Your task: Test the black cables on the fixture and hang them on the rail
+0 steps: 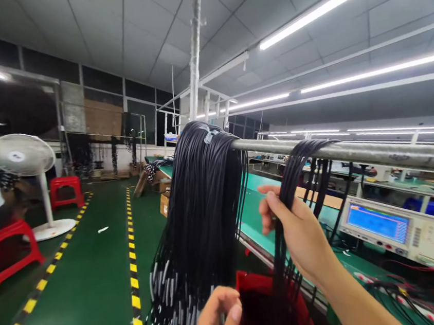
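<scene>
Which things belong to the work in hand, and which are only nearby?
Apparently in use:
smaller black cable bundle, right hand around it
larger cable bundle, left hand near it
metal rail

Apparently only nearby:
pedestal fan
red stools
benchtop meter

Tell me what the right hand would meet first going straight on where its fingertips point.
The right hand would probably meet the large black cable bundle hanging to its left; depth is unclear, so it might pass in front instead.

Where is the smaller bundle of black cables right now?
The smaller black cable bundle hangs over the metal rail right of centre in the head view, held in the right hand, to the right of the larger bundle.
</scene>
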